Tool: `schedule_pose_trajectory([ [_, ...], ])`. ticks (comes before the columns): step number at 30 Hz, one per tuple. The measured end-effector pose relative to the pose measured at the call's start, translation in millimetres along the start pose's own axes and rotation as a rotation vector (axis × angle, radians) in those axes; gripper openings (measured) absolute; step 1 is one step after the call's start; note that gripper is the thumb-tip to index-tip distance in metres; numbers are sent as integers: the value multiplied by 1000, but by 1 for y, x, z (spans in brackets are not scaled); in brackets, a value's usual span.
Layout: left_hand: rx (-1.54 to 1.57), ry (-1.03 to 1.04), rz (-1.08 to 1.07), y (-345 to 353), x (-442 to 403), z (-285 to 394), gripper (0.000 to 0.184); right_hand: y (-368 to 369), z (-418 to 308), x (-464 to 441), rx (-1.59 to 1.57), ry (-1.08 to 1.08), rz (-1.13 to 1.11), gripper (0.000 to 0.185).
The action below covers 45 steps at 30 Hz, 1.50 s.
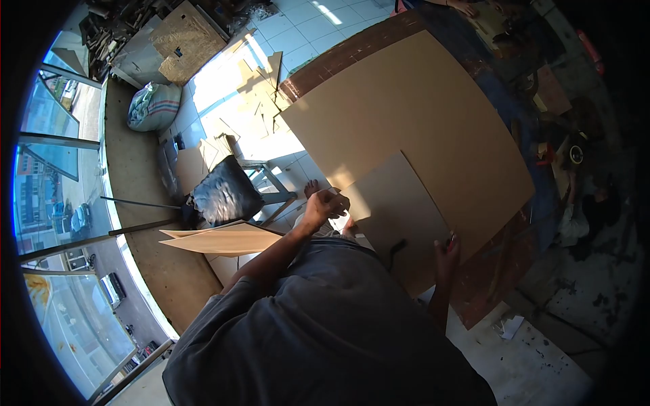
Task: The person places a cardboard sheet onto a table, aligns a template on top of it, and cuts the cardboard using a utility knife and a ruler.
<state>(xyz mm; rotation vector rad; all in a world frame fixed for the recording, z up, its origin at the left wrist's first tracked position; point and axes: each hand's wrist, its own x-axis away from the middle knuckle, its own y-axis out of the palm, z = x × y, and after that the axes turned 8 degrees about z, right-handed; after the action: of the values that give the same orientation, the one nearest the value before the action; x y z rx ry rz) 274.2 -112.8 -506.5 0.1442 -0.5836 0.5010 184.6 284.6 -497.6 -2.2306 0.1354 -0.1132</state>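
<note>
A large brown board (433, 122) lies flat on the table in front of me. On top of it, nearest my body, rests a smaller greyish-brown sheet (399, 196). My left hand (326, 206) is at this sheet's left corner, fingers curled and pinched together. Just below those fingers is a bright white patch (340, 220), too glared to name. At the sheet's right edge, my right hand (445, 256) is closed around a small red object (451, 242), mostly covered by the fingers. A dark curved thing (397, 251) shows on the smaller sheet.
Thin brown sheets (220, 239) stick out beside my left arm. A stool with a dark cushion (227, 191) stands to the left, with a stuffed sack (154, 107) beyond. Board offcuts (261, 91) litter the tiled floor. Another person's hand (464, 8) shows at the top; a tape roll (576, 155) lies right.
</note>
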Motion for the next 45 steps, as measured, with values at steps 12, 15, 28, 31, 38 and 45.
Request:
schedule_pose_trajectory([
  [12,71,-104,-36,-48,-53,32,50,86,-102,-54,-38,-117,-127,77],
  [15,10,-82,-239,-51,-55,26,47,95,-113,-64,54,-117,-182,81],
  [28,-626,286,-578,-98,-101,-11,22,117,-193,-88,226,-177,-296,69],
  [31,-307,53,-232,-112,-103,23,29,128,-230,-102,233,-162,-289,67],
  [38,-117,166,333,-136,-157,73,41,217,-264,-175,112,-310,-146,61],
  [45,36,159,415,-144,-166,85,33,252,-317,-177,198,-364,-170,60],
])
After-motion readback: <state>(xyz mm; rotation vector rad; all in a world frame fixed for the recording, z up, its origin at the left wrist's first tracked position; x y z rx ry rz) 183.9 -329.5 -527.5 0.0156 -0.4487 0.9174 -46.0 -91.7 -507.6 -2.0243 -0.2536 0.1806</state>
